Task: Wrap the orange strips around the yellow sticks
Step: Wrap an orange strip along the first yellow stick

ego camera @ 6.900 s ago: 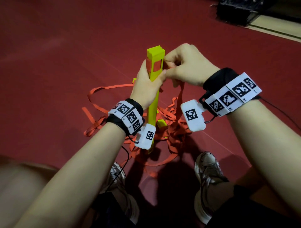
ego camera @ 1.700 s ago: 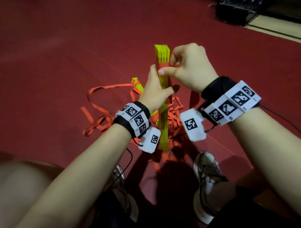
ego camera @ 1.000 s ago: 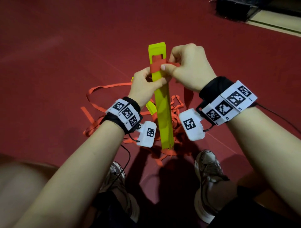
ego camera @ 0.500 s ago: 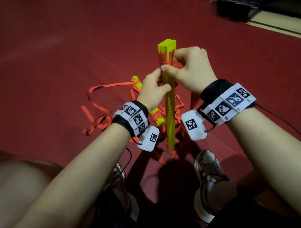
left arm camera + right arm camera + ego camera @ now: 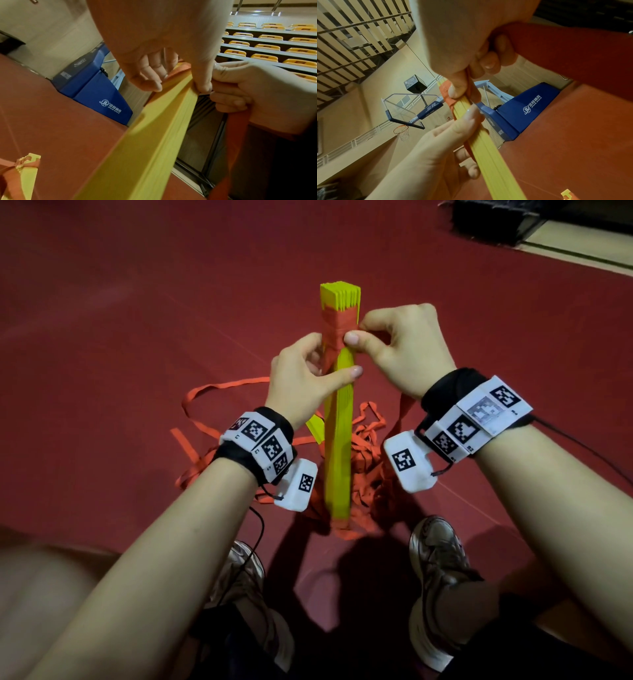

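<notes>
A bundle of flat yellow sticks (image 5: 338, 440) stands upright on the red floor between my feet. An orange strip (image 5: 339, 325) is wound in several turns just below its top. My left hand (image 5: 329, 368) grips the bundle under the wrap, thumb across the front. My right hand (image 5: 358, 332) pinches the strip against the bundle's right edge; the strip's free length (image 5: 236, 135) hangs down from that hand. The right wrist view shows my right thumb (image 5: 455, 88) pressing the orange strip (image 5: 446, 97) onto the yellow bundle (image 5: 488, 148).
A tangle of loose orange strips (image 5: 366, 467) lies around the bundle's foot, with another yellow stick (image 5: 315, 426) among them. My shoes (image 5: 438, 559) sit close in front. A blue padded hoop base (image 5: 96, 92) and dark equipment (image 5: 496, 220) stand farther off.
The bundle has been turned about its long axis between my hands. The orange wrap near the top has grown from one band to several turns. Both hands stay at the top.
</notes>
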